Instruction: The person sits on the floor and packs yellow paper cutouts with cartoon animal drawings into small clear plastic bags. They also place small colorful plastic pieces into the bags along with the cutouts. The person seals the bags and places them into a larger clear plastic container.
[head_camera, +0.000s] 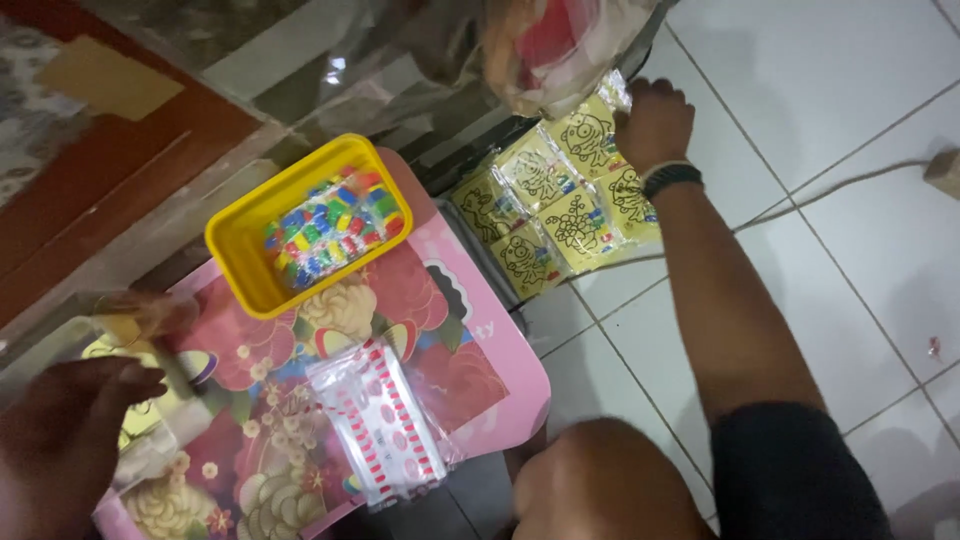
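My right hand (655, 120), with a black band on its wrist, reaches out to a spread of yellow picture packets (560, 215) lying on the floor beside the table. Its fingers curl over the top edge of the farthest packets. My left hand (60, 430) is blurred at the lower left, lying flat on the edge of the pink table (505, 375) over some yellowish packets in clear wrap (135, 320). A yellow tray (232, 245) of small coloured pieces stands on the table. Clear bags with red-and-white striped edges (380, 425) lie near the table's front.
A crumpled plastic bag (560, 40) with something red inside hangs above the yellow packets. My knee (600, 485) is at the bottom. A cable (850, 180) runs across the white floor tiles to the right. A brown wooden surface (90, 160) lies at the upper left.
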